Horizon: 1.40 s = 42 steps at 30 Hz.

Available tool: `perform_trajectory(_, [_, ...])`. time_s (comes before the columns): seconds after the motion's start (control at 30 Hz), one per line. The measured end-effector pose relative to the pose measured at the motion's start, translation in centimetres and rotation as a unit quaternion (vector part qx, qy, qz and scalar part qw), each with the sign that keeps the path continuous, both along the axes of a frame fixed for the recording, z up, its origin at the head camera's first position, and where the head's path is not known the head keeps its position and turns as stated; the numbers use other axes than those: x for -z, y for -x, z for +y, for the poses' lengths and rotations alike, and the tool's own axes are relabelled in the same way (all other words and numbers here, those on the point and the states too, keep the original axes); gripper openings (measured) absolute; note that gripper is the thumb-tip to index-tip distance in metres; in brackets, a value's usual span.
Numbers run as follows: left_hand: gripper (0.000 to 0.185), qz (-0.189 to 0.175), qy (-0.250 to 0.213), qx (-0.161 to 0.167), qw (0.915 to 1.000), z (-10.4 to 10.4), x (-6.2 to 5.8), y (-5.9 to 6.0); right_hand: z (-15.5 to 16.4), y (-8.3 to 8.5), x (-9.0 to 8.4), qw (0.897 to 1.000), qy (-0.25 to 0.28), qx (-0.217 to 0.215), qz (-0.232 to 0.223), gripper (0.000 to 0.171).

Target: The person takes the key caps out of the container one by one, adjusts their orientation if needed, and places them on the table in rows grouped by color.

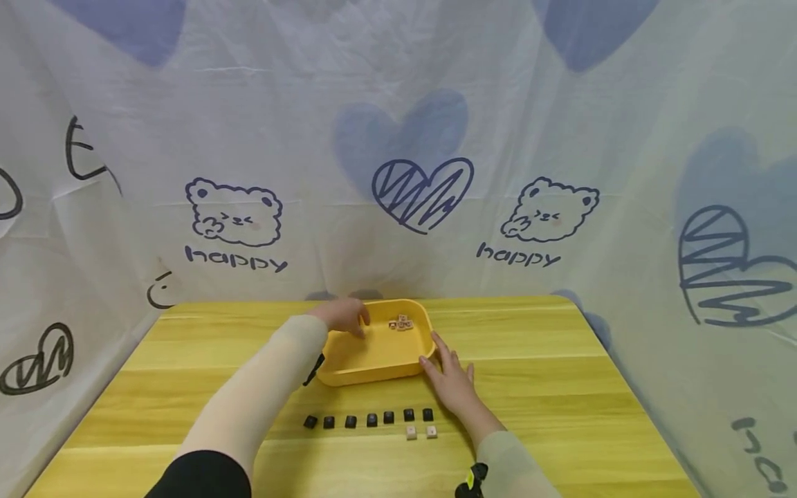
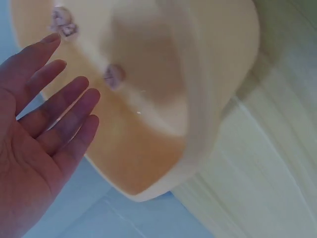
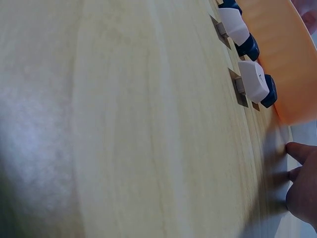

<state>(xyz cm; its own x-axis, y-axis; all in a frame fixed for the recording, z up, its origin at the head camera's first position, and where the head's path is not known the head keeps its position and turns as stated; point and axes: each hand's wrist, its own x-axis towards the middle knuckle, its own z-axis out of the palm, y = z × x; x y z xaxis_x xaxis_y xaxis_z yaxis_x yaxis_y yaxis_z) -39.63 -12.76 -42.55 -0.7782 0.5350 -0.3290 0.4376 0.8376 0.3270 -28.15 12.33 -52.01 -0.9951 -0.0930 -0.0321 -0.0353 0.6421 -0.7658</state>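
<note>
Neither hand grips anything: the left hand (image 1: 342,315) hangs over the tray's (image 1: 373,356) far left rim with fingers spread and loose, as its wrist view shows, and the right hand (image 1: 453,382) lies flat on the table (image 1: 560,387), fingertips touching the tray's near right corner. A few pale keycaps (image 1: 401,323) sit bunched at the tray's far side; their number is hard to tell. Just in front of the tray stand seven black keycaps (image 1: 369,419) in a row, with two pale ones (image 1: 420,432) nearer still. Judging by this, most pieces are set out and the tray's few remain.
</note>
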Motion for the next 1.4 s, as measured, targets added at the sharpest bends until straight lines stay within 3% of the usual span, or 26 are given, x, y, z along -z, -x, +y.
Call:
perform_trajectory(0.2, [0.038,0.014,0.040,0.035,0.9985,0.0,1.2,0.4,-0.1,-0.1,0.0,1.000,0.004,-0.002,0.002,0.065])
perform_trajectory(0.5, [0.041,-0.005,0.076,0.052,0.9957,0.0,2.4,1.4,0.2,0.1,0.2,1.000,0.002,-0.001,0.007,0.065])
perform_trajectory(0.83, [0.016,0.019,0.106,0.134,0.9852,0.4,3.3,1.6,0.3,0.1,0.2,1.000,0.000,-0.001,0.006,0.064])
perform_trajectory(1.07, [0.020,0.019,0.104,0.124,0.9866,0.3,3.8,1.3,0.2,0.0,0.2,1.000,0.002,-0.001,0.003,0.064])
perform_trajectory(1.23, [0.018,0.031,0.090,0.139,0.9857,0.0,4.3,1.5,0.1,0.1,0.2,1.000,0.002,-0.001,0.004,0.064])
perform_trajectory(1.4, [0.013,0.022,0.079,0.125,0.9887,0.4,3.0,0.7,0.2,0.1,0.2,1.000,-0.001,-0.002,0.009,0.065])
